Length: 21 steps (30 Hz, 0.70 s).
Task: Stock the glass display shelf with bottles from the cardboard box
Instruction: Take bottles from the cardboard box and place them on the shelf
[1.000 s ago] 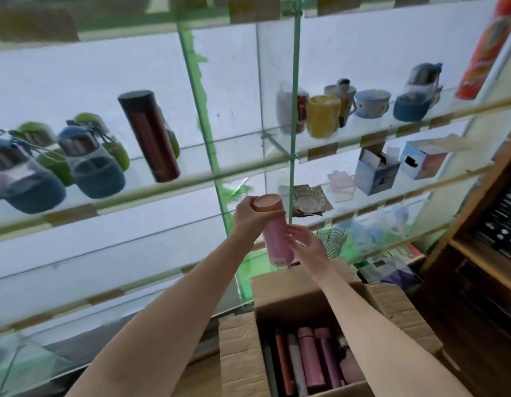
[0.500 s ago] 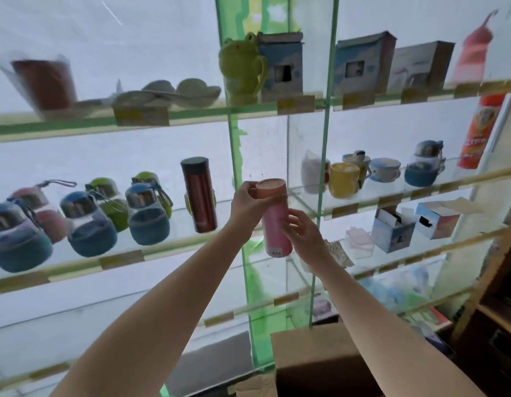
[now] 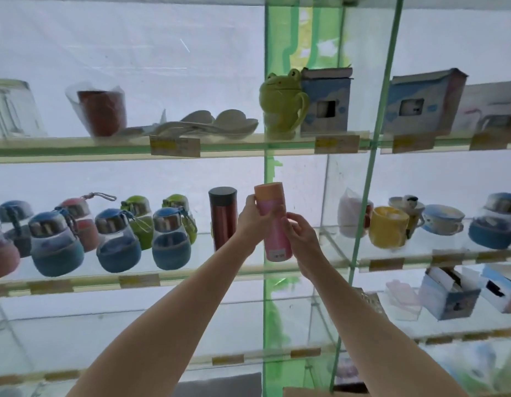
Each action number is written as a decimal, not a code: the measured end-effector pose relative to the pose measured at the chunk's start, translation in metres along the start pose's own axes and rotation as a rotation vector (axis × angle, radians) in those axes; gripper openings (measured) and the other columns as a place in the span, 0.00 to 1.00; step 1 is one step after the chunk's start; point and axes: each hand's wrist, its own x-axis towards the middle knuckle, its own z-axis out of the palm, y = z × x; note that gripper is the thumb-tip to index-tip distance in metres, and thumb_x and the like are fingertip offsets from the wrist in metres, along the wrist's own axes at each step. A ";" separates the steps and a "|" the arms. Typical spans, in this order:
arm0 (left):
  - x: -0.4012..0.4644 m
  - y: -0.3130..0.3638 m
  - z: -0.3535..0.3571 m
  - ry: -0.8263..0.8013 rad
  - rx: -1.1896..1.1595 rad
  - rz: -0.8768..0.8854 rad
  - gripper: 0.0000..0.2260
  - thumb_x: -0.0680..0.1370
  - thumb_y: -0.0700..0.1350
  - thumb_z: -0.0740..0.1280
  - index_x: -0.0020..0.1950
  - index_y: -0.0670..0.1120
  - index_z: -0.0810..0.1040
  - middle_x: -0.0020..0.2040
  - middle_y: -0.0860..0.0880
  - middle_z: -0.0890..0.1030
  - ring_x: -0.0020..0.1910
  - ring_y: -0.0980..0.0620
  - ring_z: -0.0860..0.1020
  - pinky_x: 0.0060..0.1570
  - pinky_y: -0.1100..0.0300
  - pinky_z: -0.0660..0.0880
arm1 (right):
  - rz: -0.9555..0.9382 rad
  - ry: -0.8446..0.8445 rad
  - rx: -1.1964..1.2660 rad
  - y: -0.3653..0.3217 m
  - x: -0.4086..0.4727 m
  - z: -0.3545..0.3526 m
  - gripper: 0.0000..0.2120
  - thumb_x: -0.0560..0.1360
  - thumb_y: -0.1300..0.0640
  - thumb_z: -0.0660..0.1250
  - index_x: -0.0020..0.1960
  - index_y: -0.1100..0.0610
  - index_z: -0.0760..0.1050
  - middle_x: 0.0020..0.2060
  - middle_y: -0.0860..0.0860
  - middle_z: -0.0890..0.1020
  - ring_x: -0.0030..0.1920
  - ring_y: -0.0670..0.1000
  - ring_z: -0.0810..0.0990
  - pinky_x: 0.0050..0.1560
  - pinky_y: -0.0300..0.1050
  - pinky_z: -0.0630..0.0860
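You held the pink bottle (image 3: 274,222) upright in both hands, raised in front of the middle glass shelf (image 3: 191,275) near its right end, beside the green vertical divider (image 3: 270,310). Your left hand (image 3: 252,219) was wrapped around the upper part of the bottle just under its peach-coloured cap, grip closed on it, while your right hand (image 3: 301,239) pinched the lower body from the right side, fingers curled against it. The bottle's base sat above the shelf's front edge; whether it touched the glass could not be told. Just to its left on that shelf stood a dark red flask (image 3: 223,217) with a black cap, upright, and farther left a group of round blue, green and red bottles (image 3: 116,236) with metal lids. On the shelf above, a green frog mug (image 3: 282,104) stood at the divider, with boxed mugs (image 3: 325,101) to its right. A corner of the cardboard box (image 3: 305,392) showed at the bottom edge of the view.
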 end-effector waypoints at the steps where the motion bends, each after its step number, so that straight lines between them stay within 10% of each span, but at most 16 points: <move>1: 0.005 0.000 0.001 0.015 -0.005 0.006 0.19 0.72 0.51 0.75 0.59 0.52 0.72 0.49 0.53 0.80 0.48 0.53 0.81 0.44 0.56 0.82 | 0.004 -0.021 0.000 0.000 0.007 -0.001 0.12 0.81 0.53 0.67 0.63 0.54 0.75 0.54 0.58 0.85 0.53 0.57 0.85 0.50 0.57 0.83; 9: 0.038 -0.033 0.016 0.082 0.148 -0.059 0.24 0.73 0.44 0.74 0.65 0.54 0.70 0.51 0.53 0.80 0.53 0.46 0.81 0.54 0.45 0.80 | 0.075 -0.050 -0.138 0.022 0.050 -0.007 0.14 0.79 0.50 0.69 0.64 0.52 0.76 0.57 0.54 0.82 0.50 0.48 0.83 0.40 0.36 0.77; 14: 0.045 -0.042 0.018 0.109 0.132 -0.088 0.27 0.74 0.48 0.75 0.69 0.57 0.68 0.52 0.54 0.81 0.54 0.46 0.80 0.58 0.44 0.78 | 0.172 0.049 -0.265 0.041 0.059 -0.004 0.10 0.80 0.52 0.68 0.61 0.50 0.76 0.52 0.56 0.83 0.51 0.56 0.84 0.53 0.57 0.82; 21: 0.033 -0.025 0.016 0.064 0.374 -0.207 0.21 0.78 0.50 0.70 0.67 0.46 0.70 0.51 0.50 0.75 0.51 0.47 0.77 0.56 0.53 0.77 | 0.238 0.102 -0.288 0.037 0.055 -0.008 0.13 0.77 0.54 0.70 0.60 0.57 0.77 0.53 0.56 0.83 0.55 0.56 0.82 0.60 0.58 0.79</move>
